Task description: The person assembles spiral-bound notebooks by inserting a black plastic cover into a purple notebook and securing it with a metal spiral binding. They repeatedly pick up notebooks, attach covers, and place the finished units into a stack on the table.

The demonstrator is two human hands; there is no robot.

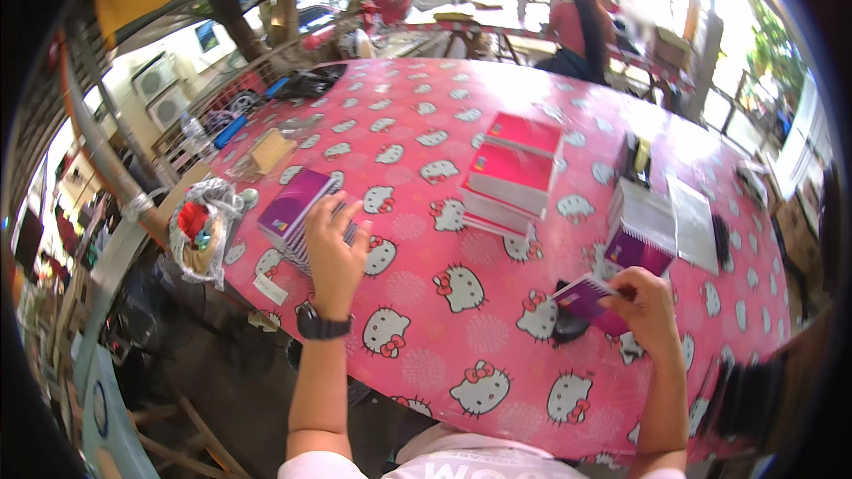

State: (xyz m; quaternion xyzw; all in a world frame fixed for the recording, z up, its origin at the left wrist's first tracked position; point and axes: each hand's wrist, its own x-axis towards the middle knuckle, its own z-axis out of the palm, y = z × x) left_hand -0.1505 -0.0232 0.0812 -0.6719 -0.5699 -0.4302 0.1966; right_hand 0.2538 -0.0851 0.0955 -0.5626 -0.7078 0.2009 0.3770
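Observation:
My right hand [646, 306] pinches the edge of a small purple spiral notebook [586, 298], tilted above the table. A small black object [569, 329] lies just under it, partly covered. Beyond that hand, a pile of purple spiral notebooks [639, 222] shows white page edges and a purple cover at its near end. My left hand [334, 248], with a dark watch on the wrist, has its fingers apart at the right side of another stack of purple spiral notebooks [300, 202]. Whether its fingertips touch the stack, I cannot tell.
Stacks of red-pink notebooks [515, 168] stand mid-table on the pink patterned tablecloth [417, 288]. A plastic bag [206, 231] hangs at the left edge, near a tan block [271, 153]. A clear sheet [692, 223] and a stapler-like black tool [635, 158] lie at right. Someone sits beyond.

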